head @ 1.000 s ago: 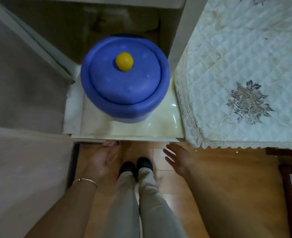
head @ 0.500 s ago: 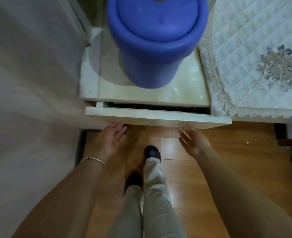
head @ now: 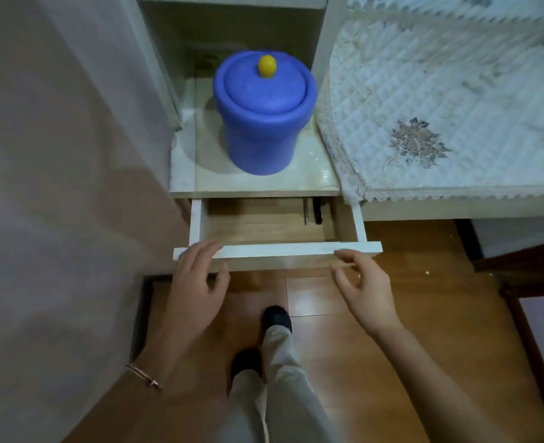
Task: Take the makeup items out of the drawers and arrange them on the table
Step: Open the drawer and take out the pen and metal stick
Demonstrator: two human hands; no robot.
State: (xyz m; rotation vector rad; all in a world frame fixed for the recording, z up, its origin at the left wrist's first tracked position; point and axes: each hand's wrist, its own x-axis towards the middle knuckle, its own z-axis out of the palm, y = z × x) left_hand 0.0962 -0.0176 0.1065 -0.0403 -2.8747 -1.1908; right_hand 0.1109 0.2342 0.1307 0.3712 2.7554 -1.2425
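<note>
I see the drawer (head: 277,249) pulled partway out beneath the shelf, its white front rail running left to right across the view. My left hand (head: 197,282) sits at the left end of that rail, fingers draped over the top edge and thumb below, a loose hold on the rail and nothing else. My right hand (head: 365,290) hovers just at the right end, fingers curled and spread, holding nothing; whether the fingertips touch the rail I cannot tell

The thing the next move turns on, as I judge it: two slim dark sticks (head: 312,212), likely makeup pencils, lie at the back right of the drawer, half hidden under the shelf lip. Their long axis runs front to back, away from me. They lie beyond the rail and clearly nearer my right hand, so that hand should reach in

The drawer floor is bare pale wood grain, the sides painted white. Above stands a matte blue lidded tub (head: 262,116) with a yellow knob (head: 266,66). To the right, the table (head: 456,210) wears a quilted cream cloth (head: 440,100) with a lace edge
</note>
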